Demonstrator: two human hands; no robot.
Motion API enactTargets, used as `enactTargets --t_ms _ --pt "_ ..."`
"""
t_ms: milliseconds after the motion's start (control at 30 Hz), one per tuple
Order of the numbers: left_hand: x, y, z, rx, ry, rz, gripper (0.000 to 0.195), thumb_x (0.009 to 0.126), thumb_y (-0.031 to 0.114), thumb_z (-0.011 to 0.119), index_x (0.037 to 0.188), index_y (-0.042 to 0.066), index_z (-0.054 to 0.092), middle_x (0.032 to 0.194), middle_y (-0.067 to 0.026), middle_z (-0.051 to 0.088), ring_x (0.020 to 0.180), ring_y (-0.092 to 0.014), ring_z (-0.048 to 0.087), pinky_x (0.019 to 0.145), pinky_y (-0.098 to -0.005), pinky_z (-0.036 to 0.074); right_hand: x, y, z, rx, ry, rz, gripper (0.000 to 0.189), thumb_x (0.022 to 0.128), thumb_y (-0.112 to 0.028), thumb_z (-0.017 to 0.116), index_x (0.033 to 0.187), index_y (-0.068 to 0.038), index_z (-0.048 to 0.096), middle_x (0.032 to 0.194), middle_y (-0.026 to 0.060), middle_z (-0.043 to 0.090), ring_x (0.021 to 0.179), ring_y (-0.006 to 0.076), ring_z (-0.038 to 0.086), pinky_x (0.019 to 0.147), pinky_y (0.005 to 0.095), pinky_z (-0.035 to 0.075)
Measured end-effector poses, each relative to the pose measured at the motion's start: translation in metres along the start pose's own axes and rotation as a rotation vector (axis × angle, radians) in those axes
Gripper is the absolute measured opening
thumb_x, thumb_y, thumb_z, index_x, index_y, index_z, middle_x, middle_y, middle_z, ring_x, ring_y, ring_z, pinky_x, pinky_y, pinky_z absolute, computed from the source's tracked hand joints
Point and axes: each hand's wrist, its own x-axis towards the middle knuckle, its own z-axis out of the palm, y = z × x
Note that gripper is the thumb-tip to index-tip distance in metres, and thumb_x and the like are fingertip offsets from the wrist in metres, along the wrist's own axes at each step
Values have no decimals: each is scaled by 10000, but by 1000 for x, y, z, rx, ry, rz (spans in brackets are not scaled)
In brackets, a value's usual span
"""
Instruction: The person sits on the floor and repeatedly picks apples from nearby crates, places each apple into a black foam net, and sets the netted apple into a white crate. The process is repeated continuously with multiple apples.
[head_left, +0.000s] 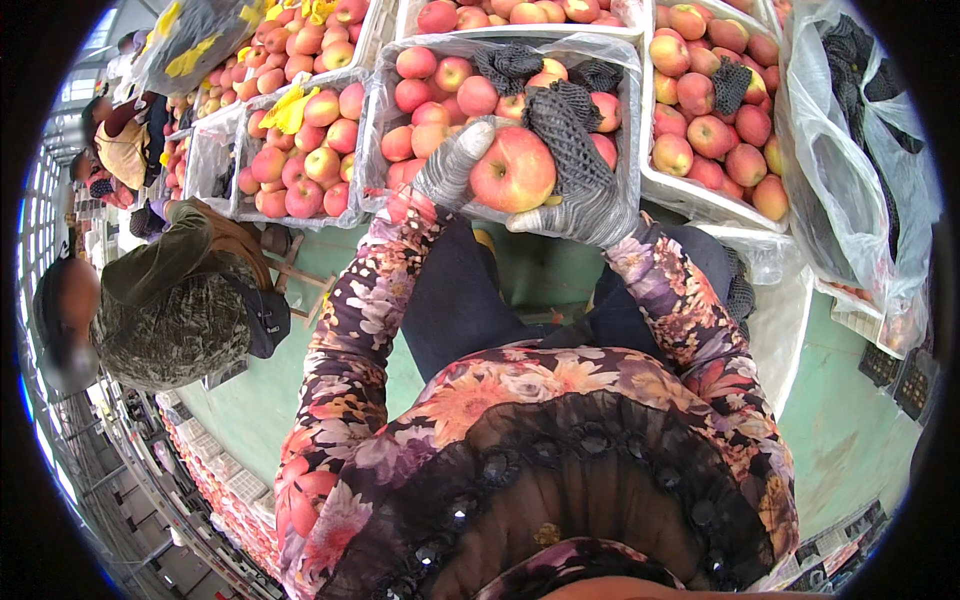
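Note:
A red-and-yellow apple (514, 169) is held up between my gloved hands, over the front edge of a lined crate (504, 214). My left hand (454, 165), in a grey knit glove, grips it from the left, thumb on top. In my right hand (581, 214), also gloved, is a dark grey foam net sleeve (570, 139), pressed against the apple's right side. The right thumb reaches below the fruit. How far the net wraps the apple's hidden side I cannot tell. Behind lie several bare apples (477, 95) and another dark foam net (510, 67).
Crates of apples stand left (304, 161) and right (712, 112), the left one with a yellow foam net (289, 111). A clear plastic bag (847, 150) of dark nets hangs at right. A co-worker (176, 300) sits to the left beside a wooden stool (300, 281).

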Motion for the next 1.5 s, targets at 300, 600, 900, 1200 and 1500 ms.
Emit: enactTargets --t_ms 300,600,900,1200,1500 --pt "-22 5 17 154 417 171 289 901 297 458 1005 32 508 913 -51 552 747 -128 554 703 -235 476 -25 -20 -7 833 -11 177 831 578 -335 750 1243 -9 371 1217 94 446 1129 242 437 960 353 347" --pt "-72 -58 45 311 -367 -62 682 762 395 626 1296 100 321 1298 -102 371 1202 -250 341 1036 -425 236 -87 -12 16 1636 89 504 850 640 -522 680 1282 -86 332 1228 140 450 1117 304 456 944 481 374" --pt "-68 -7 58 -432 258 -177 273 835 209 557 1042 33 539 976 -67 593 882 -181 577 789 -306 473 -87 5 23 1518 95 551 773 706 -418 638 1292 -42 301 1270 133 396 1151 274 425 983 421 348" --pt "-83 -42 65 411 99 206 270 851 98 536 1110 52 474 726 -65 557 559 -143 552 504 -231 466 -77 24 36 422 443 251 750 681 -264 708 1247 -7 288 1165 123 443 1051 208 469 882 323 415" --pt "-85 -48 46 -700 -56 -193 847 715 598 557 1311 64 282 1266 -142 403 1136 -276 437 930 -439 401 -70 -9 21 320 126 96 677 667 -235 728 1211 -4 397 1179 117 456 1107 228 446 938 342 357"
